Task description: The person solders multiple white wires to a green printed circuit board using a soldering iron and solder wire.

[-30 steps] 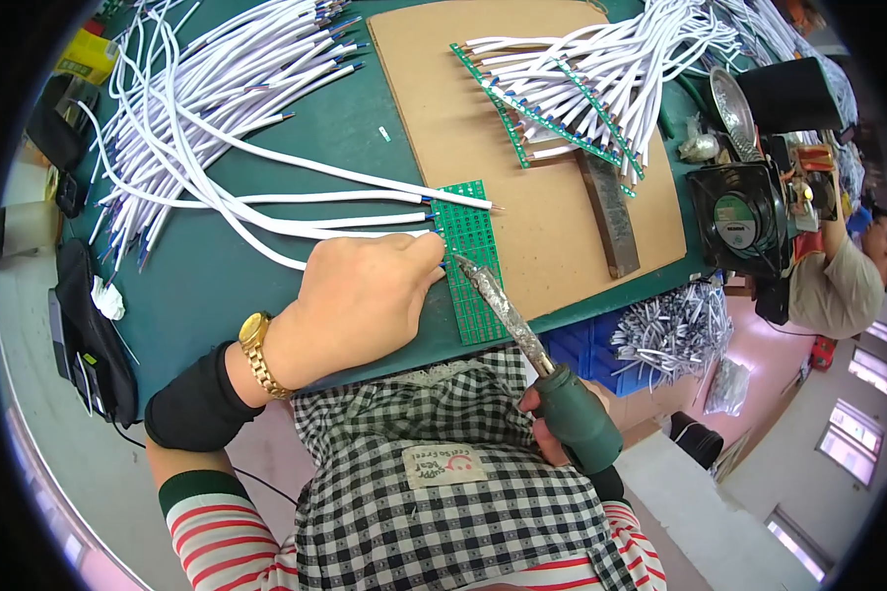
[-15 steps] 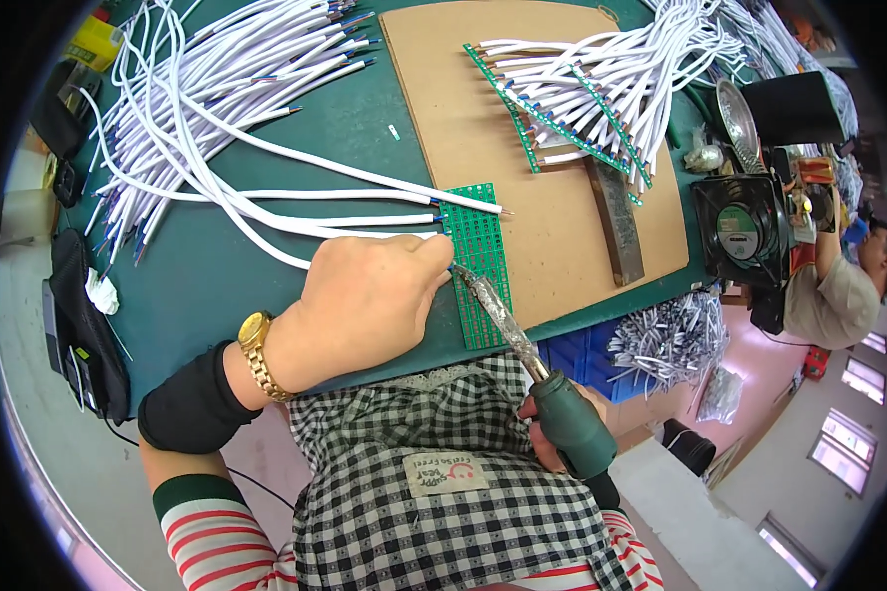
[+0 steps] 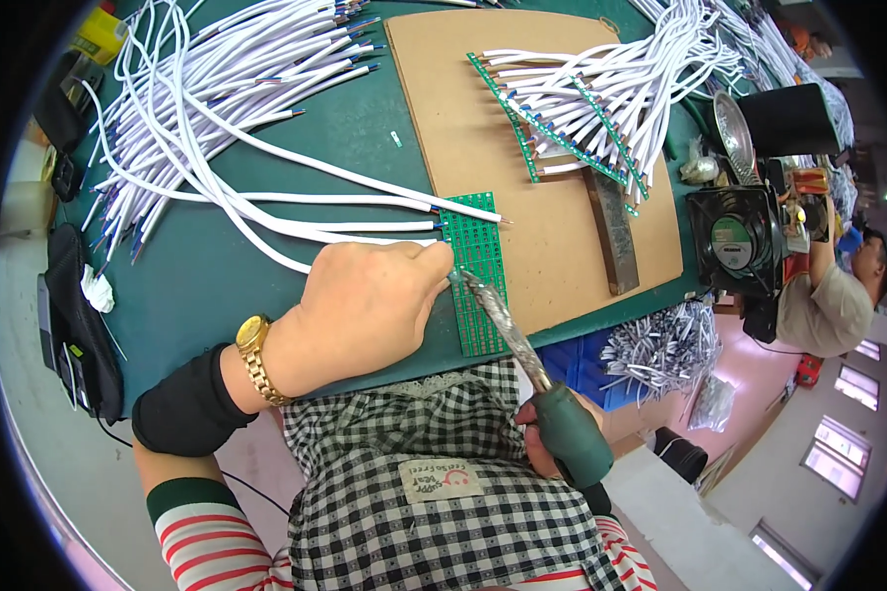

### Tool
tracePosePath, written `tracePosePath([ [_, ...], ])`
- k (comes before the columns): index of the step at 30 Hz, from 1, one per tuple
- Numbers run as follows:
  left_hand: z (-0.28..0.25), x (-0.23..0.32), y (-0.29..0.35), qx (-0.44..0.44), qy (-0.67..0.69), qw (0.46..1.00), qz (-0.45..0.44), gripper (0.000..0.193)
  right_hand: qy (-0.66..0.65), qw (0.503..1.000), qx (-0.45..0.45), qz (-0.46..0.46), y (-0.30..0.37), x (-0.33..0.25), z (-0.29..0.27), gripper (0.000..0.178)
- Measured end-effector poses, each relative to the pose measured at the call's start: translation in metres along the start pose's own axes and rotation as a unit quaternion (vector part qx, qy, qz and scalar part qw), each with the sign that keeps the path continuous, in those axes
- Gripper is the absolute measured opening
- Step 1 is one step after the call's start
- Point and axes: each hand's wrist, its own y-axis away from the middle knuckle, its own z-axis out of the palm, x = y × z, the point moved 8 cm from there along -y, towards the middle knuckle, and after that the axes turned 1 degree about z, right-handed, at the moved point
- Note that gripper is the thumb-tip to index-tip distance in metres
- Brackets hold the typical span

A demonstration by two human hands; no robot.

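My left hand (image 3: 370,300), a gold watch on its wrist, pinches the end of a white cable (image 3: 284,260) at the left edge of a green circuit board panel (image 3: 481,320). Its fingertips hide the cable's end. In my right hand (image 3: 535,445) is a soldering iron (image 3: 572,433) with a dark green handle, its tip touching or very near the board beside my left fingertips. More white cables lead to the panel's left edge just above. One loose cable (image 3: 389,186) crosses over the panel's top, its bare end past the right side.
The panel lies partly on a tan board (image 3: 552,281) on the green table. A dark metal bar (image 3: 611,236) rests by cables fitted with green strips (image 3: 562,133). Loose white cables (image 3: 237,79) pile at far left. A fan (image 3: 734,236) stands right; beyond it sits another person (image 3: 823,305).
The view has shifted slightly. Both hands, the soldering iron and the panel keep nearly the same places relative to each other.
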Motion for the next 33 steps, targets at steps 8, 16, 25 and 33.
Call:
tracePosePath([
  [8, 0.000, 0.002, -0.001, 0.004, -0.011, 1.000, 0.004, 0.015, -0.432, 0.888, 0.119, 0.103, -0.003, 0.015, 0.011, 0.040],
  [16, -0.001, 0.007, -0.002, 0.016, -0.023, 0.999, 0.034, 0.014, -0.690, 0.713, 0.124, -0.014, -0.077, -0.017, 0.036, 0.039],
  [25, -0.002, 0.007, -0.001, 0.039, -0.007, 0.999, 0.018, 0.015, -0.674, 0.726, 0.137, -0.021, -0.072, -0.010, 0.039, 0.042],
  [33, -0.004, 0.002, -0.005, 0.046, 0.005, 0.999, -0.008, 0.016, -0.056, 0.989, -0.080, 0.107, -0.001, 0.010, 0.010, 0.034],
])
